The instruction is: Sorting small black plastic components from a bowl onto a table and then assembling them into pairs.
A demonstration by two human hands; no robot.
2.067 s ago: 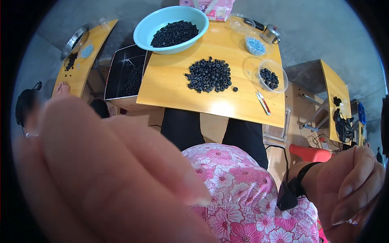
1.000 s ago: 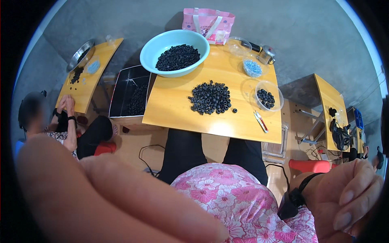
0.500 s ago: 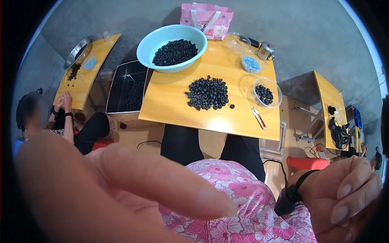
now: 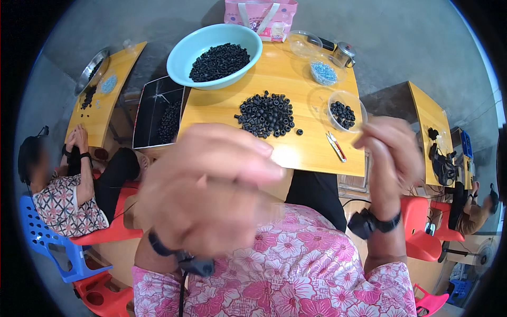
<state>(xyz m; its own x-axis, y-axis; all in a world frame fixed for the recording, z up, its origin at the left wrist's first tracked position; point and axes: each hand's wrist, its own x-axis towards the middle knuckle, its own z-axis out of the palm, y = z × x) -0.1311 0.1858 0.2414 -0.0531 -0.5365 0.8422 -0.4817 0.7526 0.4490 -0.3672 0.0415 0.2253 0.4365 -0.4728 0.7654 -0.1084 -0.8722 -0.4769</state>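
My left hand (image 4: 211,185) is raised in front of my chest, over the near table edge, its fingers bent and smeared by motion. My right hand (image 4: 391,153) is up at the table's right front corner, also blurred; whether either holds anything cannot be made out. Beyond them on the yellow table (image 4: 211,108) lies a pile of small black ring-shaped parts (image 4: 266,113), with one loose black part (image 4: 299,132) beside it. Nearest my right hand are a clear round tub (image 4: 361,117) holding similar parts and small thread snips (image 4: 336,147) with red on the handle.
A turquoise basin (image 4: 182,55) of black parts stands back left. Behind are a pink bag (image 4: 282,21), a tub of bluish clear pieces (image 4: 323,74), an empty-looking clear tub (image 4: 305,45) and a metal cup (image 4: 345,53). A dark box (image 4: 150,113) sits left; another person (image 4: 79,195) is seated further left.
Both hands have moved up and away from close to the camera toward the table's front edge. The view has shifted slightly; the things on the table stay in place.
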